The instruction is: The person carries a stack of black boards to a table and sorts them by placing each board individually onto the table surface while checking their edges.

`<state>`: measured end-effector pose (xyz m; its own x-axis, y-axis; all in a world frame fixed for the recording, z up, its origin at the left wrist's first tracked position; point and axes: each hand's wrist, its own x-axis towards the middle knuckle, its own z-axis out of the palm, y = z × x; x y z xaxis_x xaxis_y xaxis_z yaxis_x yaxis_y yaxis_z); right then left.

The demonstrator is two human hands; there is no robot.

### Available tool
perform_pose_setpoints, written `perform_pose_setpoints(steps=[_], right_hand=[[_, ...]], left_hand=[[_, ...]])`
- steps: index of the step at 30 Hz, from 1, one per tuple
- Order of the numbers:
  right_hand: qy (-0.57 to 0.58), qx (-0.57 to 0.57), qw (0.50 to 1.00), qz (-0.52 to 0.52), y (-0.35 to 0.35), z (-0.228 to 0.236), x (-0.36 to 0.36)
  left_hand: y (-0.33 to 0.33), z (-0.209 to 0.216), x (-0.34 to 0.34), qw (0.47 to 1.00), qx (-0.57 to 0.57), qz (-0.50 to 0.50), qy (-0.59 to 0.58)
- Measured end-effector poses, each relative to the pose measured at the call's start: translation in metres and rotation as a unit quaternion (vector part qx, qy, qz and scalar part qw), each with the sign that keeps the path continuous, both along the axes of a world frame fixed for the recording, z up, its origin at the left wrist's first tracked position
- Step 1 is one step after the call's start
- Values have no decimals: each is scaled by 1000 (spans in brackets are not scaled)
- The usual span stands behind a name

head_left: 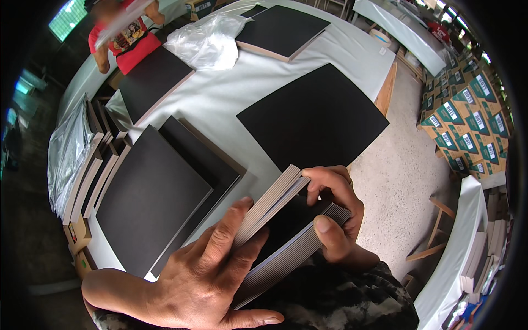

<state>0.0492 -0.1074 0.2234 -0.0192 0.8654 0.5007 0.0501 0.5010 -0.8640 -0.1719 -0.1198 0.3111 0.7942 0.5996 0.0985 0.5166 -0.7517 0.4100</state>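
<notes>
A thick stack of black square sheets with pale edges [297,242] rests against my body at the table's near edge. My left hand [203,275] lies flat on its left side, fingers spread, with the thumb along the bottom. My right hand [335,212] grips the stack's right corner. Its fingers lift an upper bundle of sheets [272,201] away from the lower ones, so the stack gapes open. A single black sheet [311,118] lies flat on the white table [220,102] just beyond my hands.
More black sheet stacks [151,201] lie left on the table, others [280,30] at the far end beside a clear plastic bag [206,41]. A person in a red shirt [129,44] sits at the far left. Green-and-brown cartons [467,121] are piled at right.
</notes>
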Motion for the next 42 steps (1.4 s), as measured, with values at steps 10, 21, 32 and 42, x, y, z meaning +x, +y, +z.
perform_pose_setpoints(steps=[10,21,32,42], right_hand=[[79,7,997,6,-1,-7,-6],[145,-38,989,-7,-3,-4,-15],[1,9,1000,-12,0,0,-1],[4,11,1000,-11,-2,-1,1]], left_hand=[[0,2,0,1000,4,-2,7],[-2,4,1,1000,-5,-9,9],[-3,3,1,1000,-10,-6,6],[-3,5,2,1000,-18,-9,6]])
